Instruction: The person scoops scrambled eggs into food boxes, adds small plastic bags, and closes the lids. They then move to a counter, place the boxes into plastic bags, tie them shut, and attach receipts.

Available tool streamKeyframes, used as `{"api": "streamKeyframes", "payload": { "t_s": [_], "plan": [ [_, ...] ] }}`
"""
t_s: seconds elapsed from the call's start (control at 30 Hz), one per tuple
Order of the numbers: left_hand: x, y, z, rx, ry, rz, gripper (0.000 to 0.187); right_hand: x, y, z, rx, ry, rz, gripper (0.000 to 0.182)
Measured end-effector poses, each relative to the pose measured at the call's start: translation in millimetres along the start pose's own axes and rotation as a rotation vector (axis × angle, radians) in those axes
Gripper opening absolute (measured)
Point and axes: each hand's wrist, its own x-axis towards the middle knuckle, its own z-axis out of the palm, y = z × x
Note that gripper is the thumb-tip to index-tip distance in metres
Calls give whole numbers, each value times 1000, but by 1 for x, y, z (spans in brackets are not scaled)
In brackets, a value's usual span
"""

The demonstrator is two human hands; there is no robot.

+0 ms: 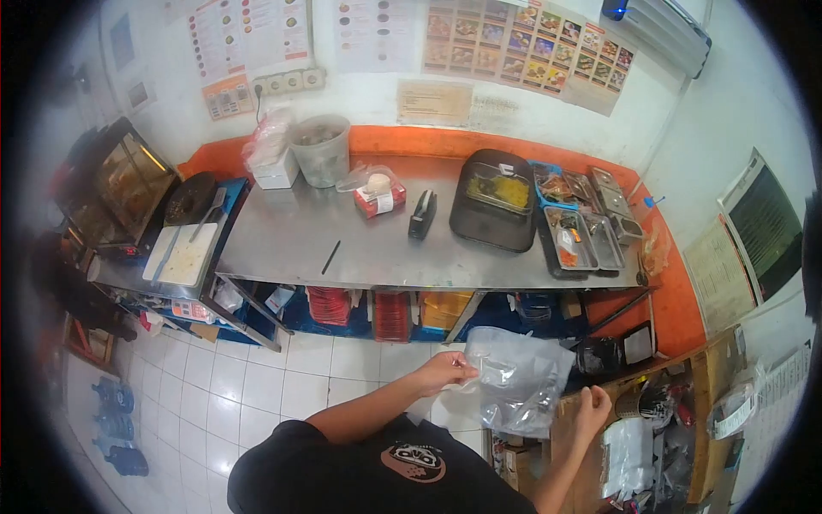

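Observation:
A clear plastic bag (522,381) hangs in front of my body, below the front edge of the steel table. My left hand (447,373) is closed on the bag's left edge, pinching it between thumb and fingers. Just right of the bag is my right hand (591,411), its fingers curled together. A small gap seems to separate that hand from the bag's right edge. Whether anything is between its fingers cannot be made out.
On the steel table (282,231) are a tape dispenser (422,214), a red packet (379,199), a black pen (330,257), a plastic bucket (321,154), a black tray (492,224) and food containers (572,240). A cluttered wooden shelf (704,420) stands at right.

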Motion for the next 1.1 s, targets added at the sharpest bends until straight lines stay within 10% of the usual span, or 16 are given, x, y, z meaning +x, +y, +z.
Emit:
{"api": "streamKeyframes", "payload": {
  "t_s": [0.17, 0.27, 0.4, 0.53, 0.63, 0.7, 0.8, 0.93, 1.07, 1.1],
  "plan": [
    [-24, -18, 1, -12, 33, -28, 21, -94, -34, 70, 248, -1049, 403, 20],
    [-44, -12, -10, -208, 35, -118, 27, -142, 1, 116, 226, -1059, 134, 13],
    [-54, -14, -100, 578, 389, 298, 24, -159, -19, 148, 506, -787, 273, 7],
    [-84, -22, -194, 1031, 794, 503, 20, -167, -25, 154, 1045, -819, 881, 10],
    [-103, -28, -250, 182, 979, 339, 7, -192, -34, 182, 938, -1045, 806, 9],
    [-118, -36, -290, -847, 602, 137, 9, -207, -54, 196, 101, -1117, -44, 16],
    [-158, -9, -283, -727, 583, 313, 15, -185, 0, 237, -48, -1116, -446, 22],
    [-170, 29, -232, -366, 682, 348, 19, -138, 1, 312, 125, -463, -203, 9],
    [-175, 69, -230, 110, 710, 509, 27, -179, -48, 355, 271, -626, 65, 12],
    [-175, 73, -233, 177, 680, 555, 30, -204, -65, 357, 207, -718, -190, 12]
  ]
}}
